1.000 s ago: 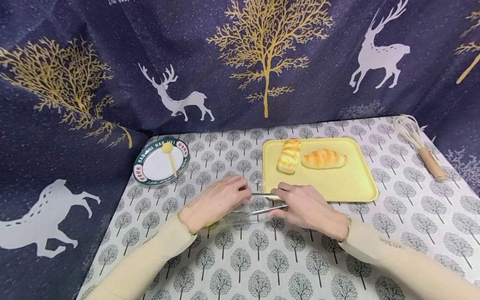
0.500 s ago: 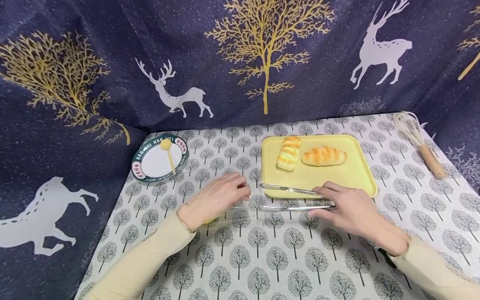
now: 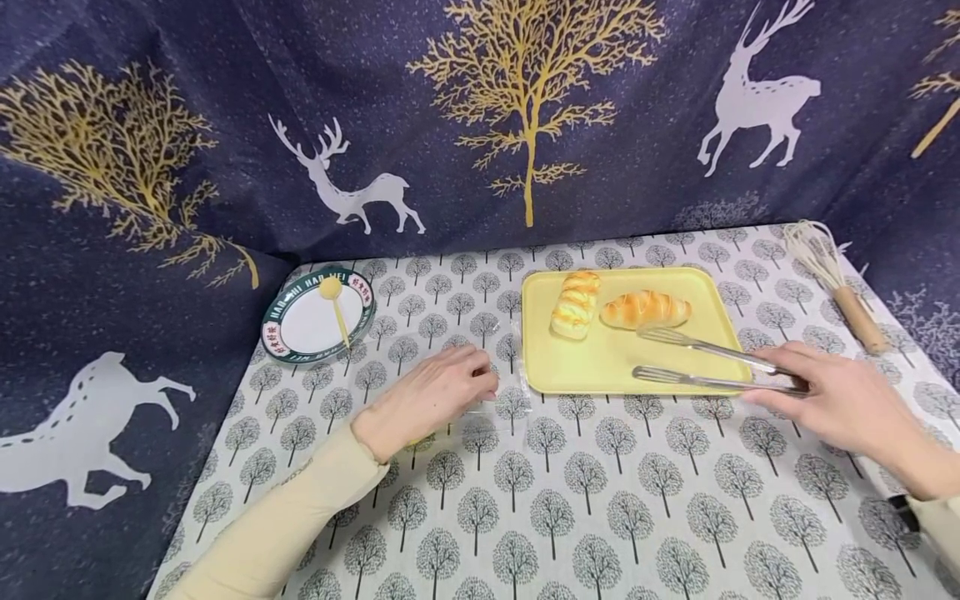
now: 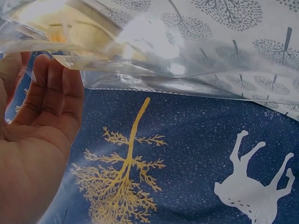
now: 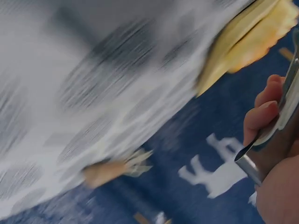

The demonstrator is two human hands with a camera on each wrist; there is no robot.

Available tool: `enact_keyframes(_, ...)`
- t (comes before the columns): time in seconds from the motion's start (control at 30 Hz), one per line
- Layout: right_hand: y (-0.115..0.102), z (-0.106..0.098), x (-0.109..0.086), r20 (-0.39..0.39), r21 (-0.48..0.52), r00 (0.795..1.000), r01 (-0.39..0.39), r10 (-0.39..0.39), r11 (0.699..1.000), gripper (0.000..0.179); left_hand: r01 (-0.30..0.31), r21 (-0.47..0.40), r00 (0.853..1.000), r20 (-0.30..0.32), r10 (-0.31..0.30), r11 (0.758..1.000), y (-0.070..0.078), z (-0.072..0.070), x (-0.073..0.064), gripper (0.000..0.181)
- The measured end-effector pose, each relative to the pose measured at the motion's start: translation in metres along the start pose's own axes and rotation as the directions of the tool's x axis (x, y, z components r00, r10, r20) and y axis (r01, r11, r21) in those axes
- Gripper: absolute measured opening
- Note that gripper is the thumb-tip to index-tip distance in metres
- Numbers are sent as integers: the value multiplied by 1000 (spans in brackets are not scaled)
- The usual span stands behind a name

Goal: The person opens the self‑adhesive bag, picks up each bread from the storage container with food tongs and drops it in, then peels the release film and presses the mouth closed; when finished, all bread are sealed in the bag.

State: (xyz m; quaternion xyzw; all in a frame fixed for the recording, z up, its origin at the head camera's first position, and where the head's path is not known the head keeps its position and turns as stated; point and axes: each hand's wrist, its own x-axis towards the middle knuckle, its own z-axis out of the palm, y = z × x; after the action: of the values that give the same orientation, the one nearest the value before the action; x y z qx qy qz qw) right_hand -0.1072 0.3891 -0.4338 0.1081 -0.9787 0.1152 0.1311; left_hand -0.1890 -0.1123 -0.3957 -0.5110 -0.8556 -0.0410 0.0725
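Observation:
My left hand (image 3: pixel 431 396) pinches the edge of a clear plastic bag (image 4: pixel 154 84); a yellowish bread roll (image 4: pixel 88 32) shows inside it in the left wrist view. Most of the bag lies hidden beneath that hand in the head view. At the right, my right hand (image 3: pixel 847 404) grips metal tongs (image 3: pixel 690 379), whose spread arms point left over the tray's front right part. On the yellow tray (image 3: pixel 592 371) lie a striped loaf (image 3: pixel 576 306) and a glazed oval bread (image 3: pixel 645 310). Nothing sits between the tongs' tips.
A green-rimmed plate (image 3: pixel 270 337) at the back left carries a yellow spoon (image 3: pixel 341 321). Toward the back right corner lies a whisk with a wooden handle (image 3: pixel 858 321). A dark blue curtain (image 3: pixel 465 167) hangs behind the tree-patterned tablecloth (image 3: pixel 517 517).
The right hand has pulled the tongs away from the bag and carried them right, over the tray. The left hand stays nearly in place at the bag.

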Motion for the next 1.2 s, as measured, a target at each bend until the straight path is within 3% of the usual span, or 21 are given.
enact_keyframes(0.07, 17, -1, -1, -19, -14, 1000, -14, 14, 1000, 62, 3, 0, 1000, 3, -3, 1000, 0, 0, 0, 6)
enact_keyframes(0.2, 43, -4, 0, 21, -5, 996, -87, 87, 996, 65, 12, 1, 1000, 13, -12, 1000, 1, 0, 0, 7)
enact_keyframes(0.43, 68, -5, 9, 103, -27, 975, -195, 197, 980, 68, 18, -1, 1000, 17, -18, 1000, 1, 1, -1, 6)
enact_keyframes(0.6, 77, -3, 20, 142, -44, 965, -216, 220, 975, 75, 21, -11, 1000, 18, -21, 1000, 1, 1, -1, 6)
enact_keyframes(0.83, 79, -2, 37, 158, -52, 966, -197, 203, 979, 78, 24, 2, 1000, 15, -24, 1000, 1, -1, 0, 7)
enact_keyframes(1.2, 80, 3, 45, 201, -20, 961, -189, 189, 982, 77, 28, -14, 999, 22, -28, 1000, 1, -1, -3, 9)
